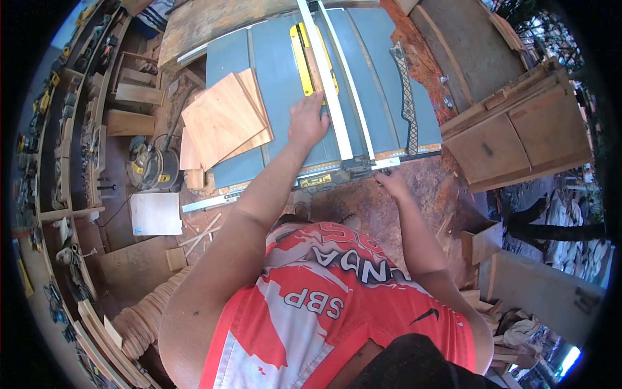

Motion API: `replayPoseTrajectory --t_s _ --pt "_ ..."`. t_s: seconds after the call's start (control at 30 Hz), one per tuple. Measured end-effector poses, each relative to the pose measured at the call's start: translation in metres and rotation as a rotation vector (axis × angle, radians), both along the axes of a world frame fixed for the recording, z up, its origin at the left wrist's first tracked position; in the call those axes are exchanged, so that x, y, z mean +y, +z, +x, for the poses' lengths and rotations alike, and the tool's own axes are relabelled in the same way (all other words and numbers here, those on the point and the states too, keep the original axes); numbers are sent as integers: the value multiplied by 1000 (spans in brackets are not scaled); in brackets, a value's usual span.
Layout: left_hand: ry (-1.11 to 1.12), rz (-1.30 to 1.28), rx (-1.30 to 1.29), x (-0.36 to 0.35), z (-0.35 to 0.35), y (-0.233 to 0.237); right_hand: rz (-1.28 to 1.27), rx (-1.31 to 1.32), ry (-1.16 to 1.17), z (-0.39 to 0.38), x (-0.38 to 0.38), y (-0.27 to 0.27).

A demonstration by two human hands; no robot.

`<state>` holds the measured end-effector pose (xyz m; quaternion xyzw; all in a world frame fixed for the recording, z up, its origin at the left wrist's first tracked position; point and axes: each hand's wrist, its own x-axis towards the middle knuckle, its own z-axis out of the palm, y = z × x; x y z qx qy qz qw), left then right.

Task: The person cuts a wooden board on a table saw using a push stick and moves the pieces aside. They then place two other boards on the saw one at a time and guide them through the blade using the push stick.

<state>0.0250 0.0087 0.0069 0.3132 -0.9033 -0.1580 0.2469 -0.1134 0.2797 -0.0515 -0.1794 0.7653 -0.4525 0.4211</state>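
Note:
A table saw (272, 58) with a blue-grey top stands in front of me. My left hand (308, 121) lies on its top beside the pale rip fence (334, 97), fingers stretched forward and thumb apart. Its fingertips touch the near end of a narrow wood strip (313, 65) that lies along the fence, next to the yellow throat plate (299, 58). At the saw's front edge, my right hand (392, 184) is closed around a small black knob (387, 172), mostly hidden by the fingers.
Wooden panels (220, 120) are stacked on the saw's left side. A black push stick (407, 97) lies at the right. A shop vacuum (155, 165) and a white board (156, 213) sit on the floor at left. Tool shelves (71, 117) line the left, and a wooden cabinet (518, 129) stands right.

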Motion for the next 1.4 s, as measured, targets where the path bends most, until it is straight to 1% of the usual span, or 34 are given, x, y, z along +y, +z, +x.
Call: replayPoseTrajectory --t_s 0.1,0.2,0.47,0.6,0.73,0.97,1.03,1.1,1.13,1.2,1.23,1.3,1.33,1.4 --pt "-2 -5 2 0 0 0 67 -20 -9 4 1 11" --pt "-3 -8 9 1 0 2 80 -42 -21 6 1 18" --pt "-19 -28 28 -1 1 -2 51 -27 -31 6 1 11" --pt "40 -28 -16 2 -2 2 22 -35 -57 6 1 3" --pt "82 -30 -21 1 -5 2 50 -18 -50 9 -2 19" --pt "52 -48 42 0 -1 3 61 -30 -59 7 -1 7" --pt "63 18 -32 1 0 7 57 -29 -59 6 0 4" --pt "73 -6 -31 1 -2 5 69 -47 -32 5 0 3" --pt "83 -30 -31 1 -3 5 69 -47 -33 6 -1 10" --pt "85 -22 -34 2 -3 6 151 -21 -18 8 -4 25" --pt "89 -15 -36 2 -2 7 152 -21 -19 8 -2 22" --pt "78 3 -42 1 -2 6 9 -71 34 1 6 11" --pt "69 19 -48 0 -1 6 7 -71 34 -7 15 5" --pt "98 -7 -34 0 -1 4 -339 -723 -11 -35 41 -16"
